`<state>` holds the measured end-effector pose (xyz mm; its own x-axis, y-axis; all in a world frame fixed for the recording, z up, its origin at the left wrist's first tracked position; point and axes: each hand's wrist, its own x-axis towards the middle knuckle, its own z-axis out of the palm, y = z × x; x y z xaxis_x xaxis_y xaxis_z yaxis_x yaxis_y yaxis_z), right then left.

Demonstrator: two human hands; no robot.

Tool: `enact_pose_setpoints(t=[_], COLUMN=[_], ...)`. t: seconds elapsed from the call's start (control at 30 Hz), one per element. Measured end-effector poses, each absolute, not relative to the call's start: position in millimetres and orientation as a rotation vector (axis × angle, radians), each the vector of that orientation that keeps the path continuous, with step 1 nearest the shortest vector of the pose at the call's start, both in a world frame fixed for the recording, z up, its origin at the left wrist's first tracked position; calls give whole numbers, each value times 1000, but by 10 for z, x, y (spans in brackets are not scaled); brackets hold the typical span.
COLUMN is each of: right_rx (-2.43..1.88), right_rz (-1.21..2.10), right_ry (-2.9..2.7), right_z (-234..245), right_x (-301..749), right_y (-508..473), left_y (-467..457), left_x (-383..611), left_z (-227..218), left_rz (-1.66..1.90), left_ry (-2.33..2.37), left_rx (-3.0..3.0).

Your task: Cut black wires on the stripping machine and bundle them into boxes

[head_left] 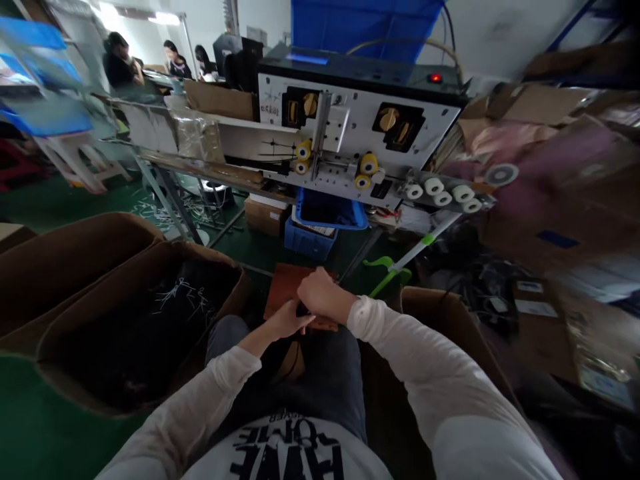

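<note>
Reddish-brown board (283, 283), right hand (321, 293) curled above, left hand (286, 320) loosely bent alongside, cannot tell if hands hold anything

Factory workshop, machine (363, 97) with yellow rollers (369, 162), cardboard cartons (75, 263), green floor (25, 407), co-workers (119, 70) at back

Both hands (320, 293) sit close together over a reddish-brown board (285, 283).

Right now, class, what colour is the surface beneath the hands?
The surface is reddish-brown, showing best in the head view.
</note>
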<state>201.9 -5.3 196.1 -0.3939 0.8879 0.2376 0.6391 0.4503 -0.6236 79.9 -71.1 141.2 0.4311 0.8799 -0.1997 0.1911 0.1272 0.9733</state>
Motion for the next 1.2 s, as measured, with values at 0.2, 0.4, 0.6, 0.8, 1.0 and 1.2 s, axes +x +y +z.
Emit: enact_pose_setpoints(t=[0.2, 0.4, 0.6, 0.8, 1.0, 1.2], right_rx=[-885, -889, -824, -850, -1075, -1079], right_rz=[357, 501, 544, 580, 806, 870], right_ry=[-2393, -2198, -2119, -1963, -1919, -1839], right_z=[2688, 2226, 2151, 2144, 1937, 1850], right_x=[2453, 2241, 2060, 2060, 2024, 1949], right_y=[-56, -26, 7, -27, -222, -220], left_y=[-619, -623, -666, -662, -633, -642], left_x=[449, 342, 321, 304, 258, 249], left_z=[1392, 1495, 1520, 1515, 1514, 1524], left_rz=[783, 752, 748, 774, 831, 812], left_ry=[690, 624, 648, 654, 664, 647], left_rx=[919, 901, 862, 813, 805, 812])
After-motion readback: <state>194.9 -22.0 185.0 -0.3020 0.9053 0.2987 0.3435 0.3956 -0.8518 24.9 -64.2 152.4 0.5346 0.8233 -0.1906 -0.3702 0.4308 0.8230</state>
